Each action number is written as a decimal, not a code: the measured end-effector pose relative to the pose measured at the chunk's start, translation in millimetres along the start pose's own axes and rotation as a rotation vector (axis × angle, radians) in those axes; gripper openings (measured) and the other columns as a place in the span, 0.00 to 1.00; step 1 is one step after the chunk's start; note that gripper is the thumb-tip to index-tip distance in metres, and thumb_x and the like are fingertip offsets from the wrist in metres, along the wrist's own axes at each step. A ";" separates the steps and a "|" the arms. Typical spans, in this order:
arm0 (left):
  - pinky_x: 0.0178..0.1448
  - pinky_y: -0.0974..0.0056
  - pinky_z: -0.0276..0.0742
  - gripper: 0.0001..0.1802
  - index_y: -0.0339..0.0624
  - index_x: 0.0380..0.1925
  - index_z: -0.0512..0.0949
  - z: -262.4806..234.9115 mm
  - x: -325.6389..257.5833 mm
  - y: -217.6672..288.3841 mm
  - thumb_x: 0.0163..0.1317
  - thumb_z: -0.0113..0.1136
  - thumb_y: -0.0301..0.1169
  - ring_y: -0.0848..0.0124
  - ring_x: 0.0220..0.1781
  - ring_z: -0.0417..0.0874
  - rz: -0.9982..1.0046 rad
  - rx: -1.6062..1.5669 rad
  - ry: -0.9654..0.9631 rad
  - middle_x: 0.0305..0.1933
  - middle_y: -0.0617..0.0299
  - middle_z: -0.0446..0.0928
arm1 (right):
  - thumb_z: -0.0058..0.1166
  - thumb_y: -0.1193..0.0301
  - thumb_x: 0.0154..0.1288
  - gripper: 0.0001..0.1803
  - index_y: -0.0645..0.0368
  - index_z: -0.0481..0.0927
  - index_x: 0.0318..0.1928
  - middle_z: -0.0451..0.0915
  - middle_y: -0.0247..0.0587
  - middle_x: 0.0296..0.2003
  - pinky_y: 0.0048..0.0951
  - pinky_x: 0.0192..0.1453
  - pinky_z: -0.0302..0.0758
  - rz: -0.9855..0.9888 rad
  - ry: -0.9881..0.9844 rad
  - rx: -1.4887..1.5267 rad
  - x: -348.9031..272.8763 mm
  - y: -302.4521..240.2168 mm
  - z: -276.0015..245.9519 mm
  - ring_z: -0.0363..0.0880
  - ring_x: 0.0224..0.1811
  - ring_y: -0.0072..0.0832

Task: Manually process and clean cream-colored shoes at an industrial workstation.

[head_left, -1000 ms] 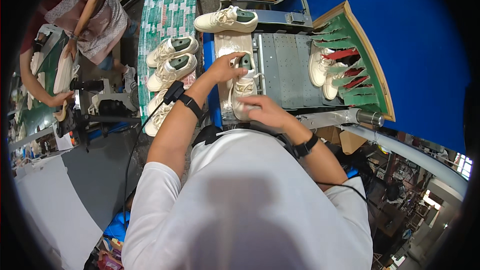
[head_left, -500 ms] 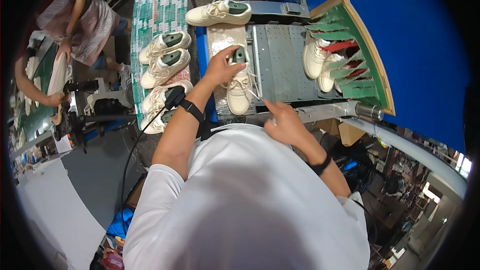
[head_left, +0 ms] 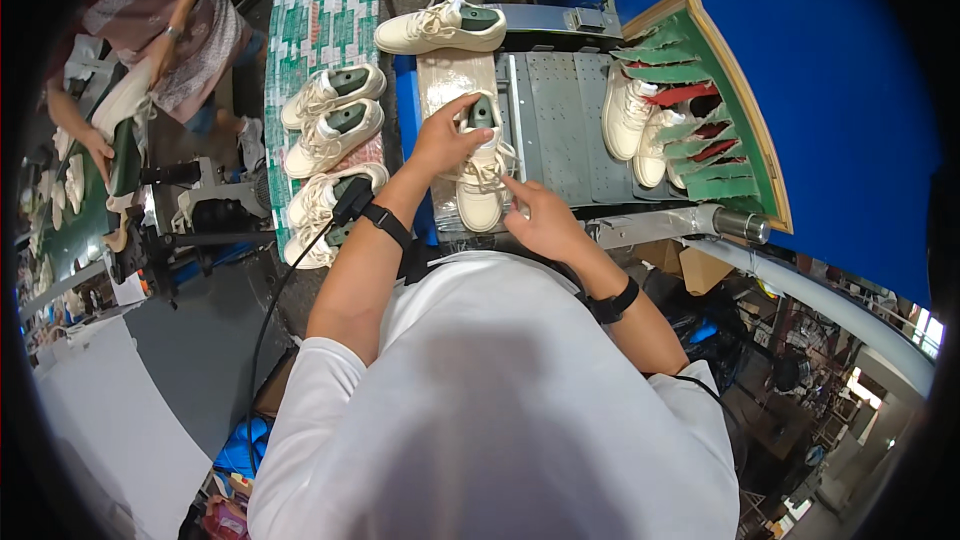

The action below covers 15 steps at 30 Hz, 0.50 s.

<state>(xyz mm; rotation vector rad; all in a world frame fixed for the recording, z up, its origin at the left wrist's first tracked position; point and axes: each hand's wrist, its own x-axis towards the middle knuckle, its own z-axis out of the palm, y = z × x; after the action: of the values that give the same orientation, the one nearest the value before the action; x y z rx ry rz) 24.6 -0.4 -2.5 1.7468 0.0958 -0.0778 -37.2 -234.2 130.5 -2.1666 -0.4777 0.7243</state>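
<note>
Our left grip (head_left: 450,140) clasped a cream, low-cut lace-up shoe (head_left: 480,208) near its heel, toe towards us on the film-wrapped bench (head_left: 452,82), seemingly to steady it; whether our right grip (head_left: 538,218), at the cream laces (head_left: 487,177), was pinching, we couldn't tell.

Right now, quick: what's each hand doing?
Left hand: partly closed, holding the cream shoe at its ankle opening.
Right hand: index finger out beside the laces; whether it grips one can't be told.
</note>
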 end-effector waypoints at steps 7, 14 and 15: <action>0.65 0.60 0.81 0.40 0.44 0.70 0.79 0.8 0.4 4.9 0.55 0.84 0.35 0.62 0.61 0.88 -0.123 -0.026 -0.034 0.64 0.48 0.85 | 0.59 0.71 0.55 0.33 0.72 0.79 0.63 0.82 0.53 0.40 0.51 0.59 0.75 -0.318 0.119 -0.433 39.4 3.4 27.8 0.82 0.47 0.50; 0.55 0.65 0.83 0.39 0.43 0.71 0.77 -8.7 -4.5 19.5 0.59 0.83 0.31 0.71 0.52 0.87 -0.163 -0.127 -0.081 0.59 0.53 0.86 | 0.58 0.70 0.58 0.28 0.66 0.82 0.61 0.84 0.55 0.44 0.47 0.57 0.78 -0.025 -0.096 0.158 18.7 2.0 2.6 0.82 0.50 0.53; 0.64 0.64 0.82 0.40 0.42 0.70 0.78 -10.1 -4.5 21.3 0.57 0.84 0.33 0.68 0.60 0.86 -0.201 -0.222 -0.100 0.63 0.50 0.84 | 0.58 0.70 0.59 0.28 0.64 0.83 0.61 0.84 0.56 0.46 0.46 0.57 0.78 -0.056 -0.114 0.173 9.3 4.4 -5.3 0.83 0.50 0.53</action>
<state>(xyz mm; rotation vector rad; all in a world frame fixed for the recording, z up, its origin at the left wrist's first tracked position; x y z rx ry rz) 22.5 5.7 20.6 1.5050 0.1994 -0.2906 -26.3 -234.8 126.7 -1.9517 -0.5131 0.8307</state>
